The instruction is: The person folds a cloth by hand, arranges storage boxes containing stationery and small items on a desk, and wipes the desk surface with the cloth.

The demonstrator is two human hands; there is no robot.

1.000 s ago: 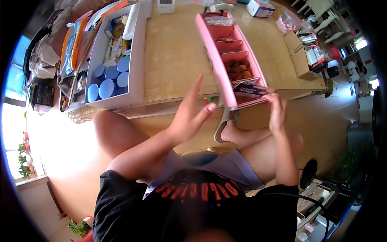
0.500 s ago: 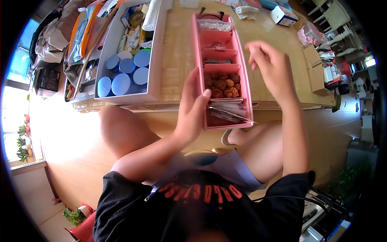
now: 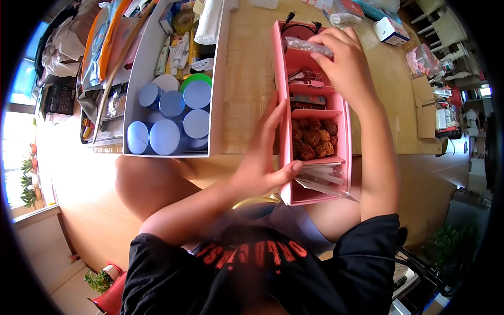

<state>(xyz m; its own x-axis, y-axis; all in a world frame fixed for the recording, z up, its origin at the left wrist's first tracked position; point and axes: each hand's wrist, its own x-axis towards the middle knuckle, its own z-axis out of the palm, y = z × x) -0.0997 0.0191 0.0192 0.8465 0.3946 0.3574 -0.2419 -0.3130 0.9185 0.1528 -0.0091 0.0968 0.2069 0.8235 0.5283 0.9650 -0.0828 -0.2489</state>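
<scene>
A long pink divided box extends past the table's near edge toward me. My left hand holds its left wall, fingers along the outside and thumb over the rim. My right hand is closed at the far end, thumb and fingers around a clear packet of what look like cotton swabs. The packet lies slanted over its compartment. Nearer compartments hold small metal items with a pink piece, dark cylindrical items, brown wrinkled nut-like balls and clear plastic sleeves. A black cable lies in the farthest compartment.
On the left stands a white box with several blue-lidded containers, tubes and a white roll. Farther left is a cluttered tray with a long wooden stick. A small white-and-blue box and a cardboard box sit right.
The pink box has come nearer to me and slightly right. My right hand has moved from beside it to the swab packet, now tilted. My left hand stays on the left wall.
</scene>
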